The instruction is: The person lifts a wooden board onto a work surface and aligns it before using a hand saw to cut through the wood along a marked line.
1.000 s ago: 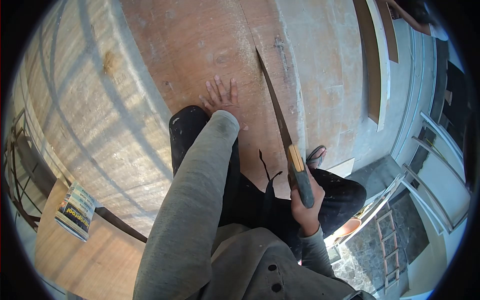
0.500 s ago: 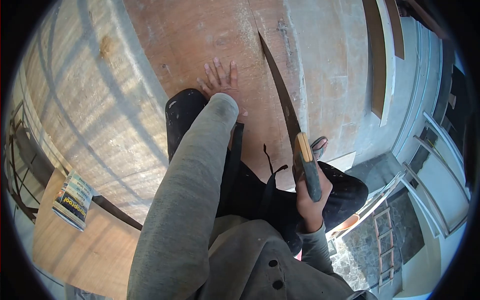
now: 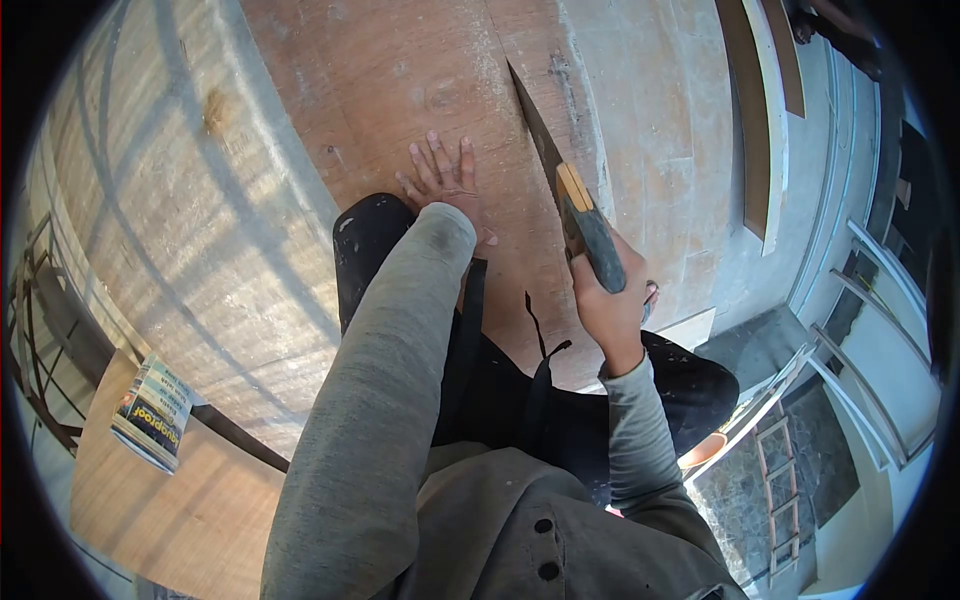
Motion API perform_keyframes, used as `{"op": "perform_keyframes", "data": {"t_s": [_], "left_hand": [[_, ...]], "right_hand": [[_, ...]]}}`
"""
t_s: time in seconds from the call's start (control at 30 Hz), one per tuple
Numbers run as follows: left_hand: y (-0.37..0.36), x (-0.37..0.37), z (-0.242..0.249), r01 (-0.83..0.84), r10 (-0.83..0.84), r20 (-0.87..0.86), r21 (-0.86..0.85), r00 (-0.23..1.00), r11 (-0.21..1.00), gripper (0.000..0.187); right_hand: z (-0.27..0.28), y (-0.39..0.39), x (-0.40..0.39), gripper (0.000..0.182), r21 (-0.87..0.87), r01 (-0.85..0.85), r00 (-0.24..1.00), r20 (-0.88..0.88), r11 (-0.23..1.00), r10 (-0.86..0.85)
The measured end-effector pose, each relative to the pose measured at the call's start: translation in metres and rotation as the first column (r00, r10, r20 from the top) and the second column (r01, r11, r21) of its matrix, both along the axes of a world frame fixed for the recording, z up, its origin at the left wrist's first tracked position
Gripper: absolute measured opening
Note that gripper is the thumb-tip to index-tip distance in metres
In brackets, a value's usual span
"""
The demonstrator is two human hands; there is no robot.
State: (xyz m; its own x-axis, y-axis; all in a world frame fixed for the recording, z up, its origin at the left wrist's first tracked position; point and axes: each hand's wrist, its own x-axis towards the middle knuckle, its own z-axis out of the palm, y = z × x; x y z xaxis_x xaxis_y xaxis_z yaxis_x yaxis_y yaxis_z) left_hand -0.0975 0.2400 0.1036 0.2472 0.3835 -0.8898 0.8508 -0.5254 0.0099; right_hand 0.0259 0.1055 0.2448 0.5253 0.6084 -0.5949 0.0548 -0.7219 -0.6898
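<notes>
A reddish plywood sheet [image 3: 390, 90] lies under my hands and knees. My left hand [image 3: 445, 190] rests flat on it, fingers spread, holding nothing. In my right hand [image 3: 612, 300] is the dark and yellow handle of a hand saw [image 3: 537, 130]. The blade points away from me, its far end at a thin line in the plywood, to the right of my left hand. Much of the blade lies in or below the sheet, or is hidden by the handle; I cannot tell which.
A labelled can [image 3: 152, 415] stands on a plywood piece [image 3: 110, 500] at the lower left. Long boards [image 3: 765, 120] lie at the upper right. Metal frames and a ladder [image 3: 778, 490] are at the right. Part of another person shows at the top right.
My right hand has moved forward and up with the saw, and less of the blade shows. My left hand stays flat on the plywood.
</notes>
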Motion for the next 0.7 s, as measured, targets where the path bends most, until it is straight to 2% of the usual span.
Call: {"op": "perform_keyframes", "data": {"t_s": [0.03, 0.07, 0.13, 0.23, 0.27, 0.3, 0.37, 0.4, 0.47, 0.53, 0.63, 0.67, 0.7], "left_hand": [[-0.002, 0.000, 0.001, 0.017, -0.017, 0.003, 0.007, 1.000, 1.000, 0.155], [-0.002, -0.001, 0.002, 0.028, -0.028, 0.010, 0.022, 1.000, 0.999, 0.155], [0.003, -0.001, -0.001, 0.008, -0.009, 0.036, 0.032, 0.999, 0.999, 0.155], [-0.007, -0.006, -0.001, -0.006, 0.006, 0.033, -0.007, 0.999, 1.000, 0.154], [-0.002, -0.004, -0.002, -0.004, 0.004, 0.039, 0.001, 0.999, 1.000, 0.154], [0.003, -0.001, -0.004, -0.003, 0.002, 0.050, 0.015, 0.999, 1.000, 0.154], [-0.001, -0.004, -0.002, -0.010, 0.010, 0.046, -0.005, 0.999, 1.000, 0.154], [0.002, -0.004, -0.004, -0.013, 0.013, 0.045, -0.001, 0.999, 1.000, 0.154], [-0.002, -0.006, -0.003, -0.013, 0.012, 0.068, 0.006, 0.998, 1.000, 0.155], [-0.001, -0.001, -0.006, -0.014, 0.013, 0.071, 0.017, 0.997, 1.000, 0.155], [-0.007, -0.009, -0.001, -0.011, 0.011, 0.049, -0.003, 0.999, 1.000, 0.156], [-0.002, -0.005, -0.004, -0.023, 0.023, 0.054, -0.005, 0.998, 1.000, 0.156], [-0.002, -0.004, -0.004, -0.021, 0.021, 0.057, -0.003, 0.998, 1.000, 0.156]], "right_hand": [[-0.003, 0.006, -0.004, 0.051, 0.003, -0.011, 0.999, 0.032, 1.000, 0.011], [0.011, -0.006, -0.012, 0.051, -0.005, -0.009, 1.000, 0.026, 1.000, 0.009], [0.049, -0.046, -0.027, 0.053, 0.032, -0.020, 0.991, 0.134, 0.999, 0.016], [0.077, -0.060, -0.029, 0.056, -0.004, 0.083, 0.995, 0.050, 0.997, -0.082], [0.068, -0.048, -0.022, 0.054, -0.058, 0.076, 0.997, -0.012, 0.995, -0.077], [0.041, -0.033, -0.017, 0.051, -0.034, 0.021, 0.999, 0.025, 0.999, -0.020], [-0.011, 0.004, -0.021, 0.049, 0.152, -0.041, 0.966, 0.258, 0.988, 0.001], [-0.007, -0.001, -0.019, 0.049, 0.156, -0.044, 0.967, 0.257, 0.987, 0.003], [0.033, -0.035, -0.021, 0.048, -0.043, 0.032, 0.999, 0.022, 0.999, -0.031], [0.080, -0.071, -0.037, 0.053, -0.066, 0.058, 0.993, 0.111, 0.996, -0.050], [0.076, -0.065, -0.024, 0.053, -0.018, 0.077, 0.995, 0.064, 0.997, -0.076], [0.053, -0.052, -0.017, 0.052, -0.035, 0.092, 0.996, 0.025, 0.995, -0.091], [0.022, -0.036, -0.011, 0.044, 0.016, 0.002, 0.997, 0.074, 1.000, -0.003]]}}
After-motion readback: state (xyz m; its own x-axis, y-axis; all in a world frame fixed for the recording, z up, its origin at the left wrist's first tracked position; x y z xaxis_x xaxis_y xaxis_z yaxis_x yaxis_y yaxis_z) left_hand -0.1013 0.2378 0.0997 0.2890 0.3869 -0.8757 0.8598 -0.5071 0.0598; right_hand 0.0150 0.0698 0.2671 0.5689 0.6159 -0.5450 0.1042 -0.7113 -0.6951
